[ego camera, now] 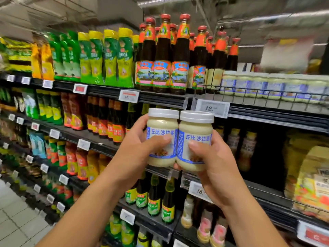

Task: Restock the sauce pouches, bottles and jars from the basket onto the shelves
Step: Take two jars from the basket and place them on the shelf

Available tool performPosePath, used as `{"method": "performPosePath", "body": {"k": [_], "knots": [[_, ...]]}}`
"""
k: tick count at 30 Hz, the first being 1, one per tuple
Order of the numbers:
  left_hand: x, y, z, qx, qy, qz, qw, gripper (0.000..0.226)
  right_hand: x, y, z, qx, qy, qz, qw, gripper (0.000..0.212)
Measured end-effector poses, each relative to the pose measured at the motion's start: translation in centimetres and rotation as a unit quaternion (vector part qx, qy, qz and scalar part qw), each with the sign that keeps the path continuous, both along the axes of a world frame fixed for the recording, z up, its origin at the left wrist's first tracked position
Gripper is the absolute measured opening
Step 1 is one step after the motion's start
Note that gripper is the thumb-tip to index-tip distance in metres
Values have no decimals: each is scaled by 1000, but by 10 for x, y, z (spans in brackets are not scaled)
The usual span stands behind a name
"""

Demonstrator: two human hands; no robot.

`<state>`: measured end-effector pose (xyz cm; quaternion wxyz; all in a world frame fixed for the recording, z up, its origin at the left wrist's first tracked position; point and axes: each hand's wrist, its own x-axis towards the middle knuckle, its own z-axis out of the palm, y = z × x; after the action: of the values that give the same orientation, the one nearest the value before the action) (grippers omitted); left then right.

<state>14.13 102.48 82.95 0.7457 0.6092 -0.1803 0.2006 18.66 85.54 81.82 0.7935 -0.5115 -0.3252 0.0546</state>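
Left arm: the bare forearm comes up from the lower left edge, slanting up and to the right toward the shelving.
Left hand (140,145): raised at mid-height and curled round the left jar (161,125). The thumb (164,139) lies across the front label, and the fingers pass round the jar's left side and out of sight behind it.
Right arm: the bare forearm comes up from the lower right, slanting up and to the left.
Right hand (215,163): wrapped round the right jar (195,131). The thumb (195,146) presses on the front label, the palm covers the jar's right side, and a fingertip shows under the base.
Left jar: upright, with a white lid (163,113), pale cream filling and a blue and white label. Its upper half stands clear above the left thumb.
Right jar: the same kind and also upright, sitting a little lower than the left jar. The two touch side by side.
Where the jars are: held in the air between the two hands, in front of the second shelf level. They are just below and left of the price tag (211,108) that reads "12." and rest on no shelf.
Top shelf (160,99): on the right a row of jars (263,84) with matching labels stands behind a wire rail (267,94), blurred.
Bottles (179,56): dark with red caps, standing on the top shelf above the held jars.
Pouches (110,57): green and yellow, upright, left of the bottles.
Lower shelves: more bottles and packs, many of them blurred.
Floor (14,220): pale tiles at the lower left.
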Motion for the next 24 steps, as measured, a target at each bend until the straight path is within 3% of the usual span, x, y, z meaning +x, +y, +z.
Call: {"method": "performPosePath", "body": {"k": [16, 24], "knots": [[93, -19, 96, 42, -103, -172, 979, 48, 38, -31, 95, -45, -129, -184, 973, 50], [149, -50, 144, 49, -123, -156, 979, 54, 84, -69, 152, -132, -192, -245, 941, 54]]}}
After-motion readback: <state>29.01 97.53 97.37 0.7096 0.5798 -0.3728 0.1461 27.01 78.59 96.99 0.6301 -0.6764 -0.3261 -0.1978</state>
